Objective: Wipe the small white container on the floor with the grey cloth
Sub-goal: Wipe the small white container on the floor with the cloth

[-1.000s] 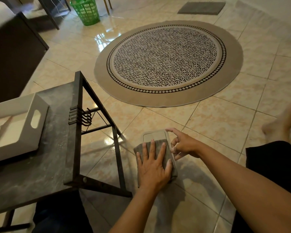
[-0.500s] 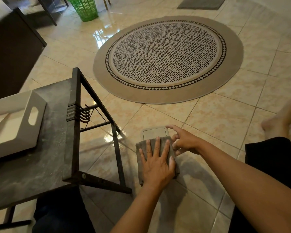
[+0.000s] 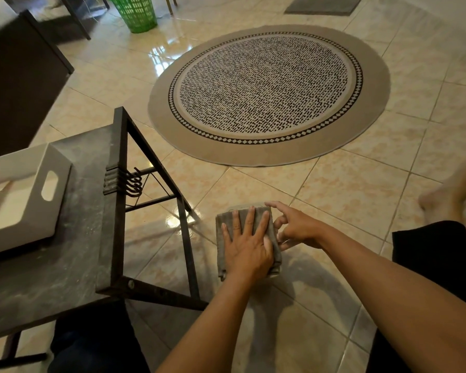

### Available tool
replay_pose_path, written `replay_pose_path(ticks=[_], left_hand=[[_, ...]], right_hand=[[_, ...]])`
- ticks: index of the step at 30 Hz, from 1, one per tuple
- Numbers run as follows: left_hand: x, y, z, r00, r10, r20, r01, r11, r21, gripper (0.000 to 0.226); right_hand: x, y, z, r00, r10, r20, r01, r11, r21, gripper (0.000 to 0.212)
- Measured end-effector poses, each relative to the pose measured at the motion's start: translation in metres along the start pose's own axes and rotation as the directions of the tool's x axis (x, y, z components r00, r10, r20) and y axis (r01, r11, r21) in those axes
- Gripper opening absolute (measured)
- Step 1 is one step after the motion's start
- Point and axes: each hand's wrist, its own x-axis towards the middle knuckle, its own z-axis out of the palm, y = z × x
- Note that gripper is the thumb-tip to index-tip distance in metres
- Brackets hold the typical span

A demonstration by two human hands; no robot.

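The small white container (image 3: 249, 205) lies on the tiled floor in front of me, almost wholly hidden; only a thin strip of its far edge shows. The grey cloth (image 3: 221, 227) is spread over its top. My left hand (image 3: 246, 246) presses flat on the cloth, fingers apart and pointing away from me. My right hand (image 3: 297, 227) sits against the container's right side, index finger stretched over the far right corner, the other fingers curled at the edge.
A low dark table (image 3: 73, 238) with metal frame legs stands close on the left and carries a white tray (image 3: 24, 211). A round patterned rug (image 3: 269, 95) lies ahead, a green basket (image 3: 136, 12) beyond it. My bare foot (image 3: 447, 192) rests at the right.
My left hand has slid the cloth away from me over the container, hiding the lid that showed before. My right hand has stayed at the container's side.
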Motion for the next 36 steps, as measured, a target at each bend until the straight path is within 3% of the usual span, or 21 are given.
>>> replay_pose_path(ticks=[4,10,15,21,31,36], left_hand=[[-0.007,-0.012,0.002,1.000,-0.024,-0.013,0.024,1.000,-0.009,0.063],[-0.002,0.008,-0.002,0.997,0.079,-0.003,-0.079,0.997,0.012,0.060],[-0.005,-0.006,0.002,0.997,-0.071,-0.021,0.070,0.997,-0.042,0.062],[-0.012,-0.010,-0.003,0.997,-0.034,-0.071,0.024,0.989,-0.149,0.063],[0.004,-0.003,-0.006,0.996,0.074,-0.051,-0.076,0.997,-0.026,0.060],[0.009,-0.008,-0.005,0.998,-0.022,-0.064,0.019,0.998,-0.052,0.060]], right_hand=[[-0.001,-0.001,0.002,1.000,0.005,-0.005,-0.005,1.000,0.031,0.097],[-0.002,-0.002,0.002,1.000,0.005,0.000,-0.005,1.000,0.016,0.097],[-0.003,-0.002,0.004,0.999,0.014,-0.031,-0.014,1.000,-0.004,0.097],[-0.001,-0.011,0.002,0.999,0.043,-0.020,-0.043,0.998,-0.044,0.094],[0.000,-0.016,0.002,0.999,0.046,0.001,-0.046,0.998,-0.054,0.091],[0.001,-0.014,0.002,0.999,0.031,-0.014,-0.032,0.998,-0.049,0.092]])
